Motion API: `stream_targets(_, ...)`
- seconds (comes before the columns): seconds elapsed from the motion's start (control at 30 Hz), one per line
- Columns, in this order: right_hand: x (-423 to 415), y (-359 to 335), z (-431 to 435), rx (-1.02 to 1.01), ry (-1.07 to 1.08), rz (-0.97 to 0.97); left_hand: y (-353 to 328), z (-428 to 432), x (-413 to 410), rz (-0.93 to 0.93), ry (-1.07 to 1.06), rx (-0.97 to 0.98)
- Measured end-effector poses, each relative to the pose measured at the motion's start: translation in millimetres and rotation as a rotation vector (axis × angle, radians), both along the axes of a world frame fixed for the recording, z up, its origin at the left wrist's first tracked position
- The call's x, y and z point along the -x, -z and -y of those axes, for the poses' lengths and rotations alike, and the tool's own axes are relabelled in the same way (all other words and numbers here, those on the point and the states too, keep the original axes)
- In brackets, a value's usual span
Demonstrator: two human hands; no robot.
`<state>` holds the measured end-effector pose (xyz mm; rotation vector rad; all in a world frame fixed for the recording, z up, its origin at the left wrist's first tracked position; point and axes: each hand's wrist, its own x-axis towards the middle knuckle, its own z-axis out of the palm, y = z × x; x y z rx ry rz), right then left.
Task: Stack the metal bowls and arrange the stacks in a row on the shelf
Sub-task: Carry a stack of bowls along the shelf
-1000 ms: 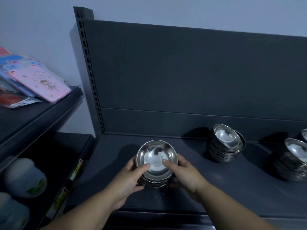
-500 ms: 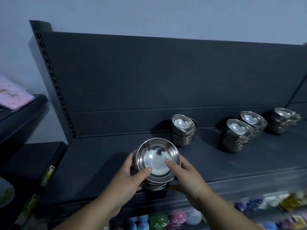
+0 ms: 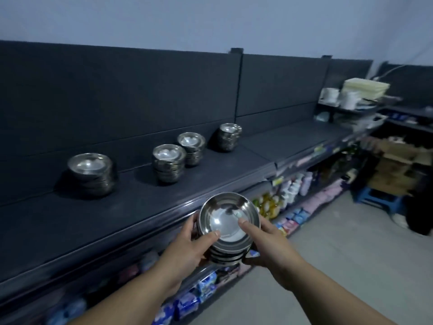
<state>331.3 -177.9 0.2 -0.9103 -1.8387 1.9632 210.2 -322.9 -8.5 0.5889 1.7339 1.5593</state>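
Observation:
A stack of metal bowls (image 3: pixel 228 214) is lifted off the dark shelf (image 3: pixel 98 219) and held in front of its front edge, over the aisle. My left hand (image 3: pixel 187 245) grips the stack's left side, thumb on the top bowl's rim. My right hand (image 3: pixel 269 245) grips the right side, thumb resting inside the top bowl. Several other bowl stacks stand on the shelf: one at the left (image 3: pixel 92 173), two close together in the middle (image 3: pixel 167 163) (image 3: pixel 192 147), and one further right (image 3: pixel 228 137).
The shelf's back panel (image 3: pixel 117 95) rises behind the stacks. Lower shelves hold packaged goods and bottles (image 3: pixel 269 205). White containers (image 3: pixel 351 97) sit on a far shelf. Cardboard boxes (image 3: pixel 396 165) and a blue stool (image 3: pixel 379 199) stand on the grey floor at the right.
Both hands have lifted the stack off the shelf and carried it rightward, out past the front edge. My view has swung right, showing more stacks and the aisle.

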Motion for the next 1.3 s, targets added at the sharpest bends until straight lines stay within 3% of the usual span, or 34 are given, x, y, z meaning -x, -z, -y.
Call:
stream_targets(0.2,-102,3,-88,0.03,0.257,0.01,3,-120,-69,0.014,0.254,0.015)
stream_targets(0.4,-144,16,-167,0.05,0.446,0.022,14,-226,-99,0.005,0.403,0.011)
stream_targets(0.9,-63,11,-433,0.048,0.601,0.036,11,-526,0,-0.005,0.574,0.014)
stream_targets(1.3,-41,8,-669,0.0,0.499,0.003,9,-752,8,0.016,0.456,-0.039)
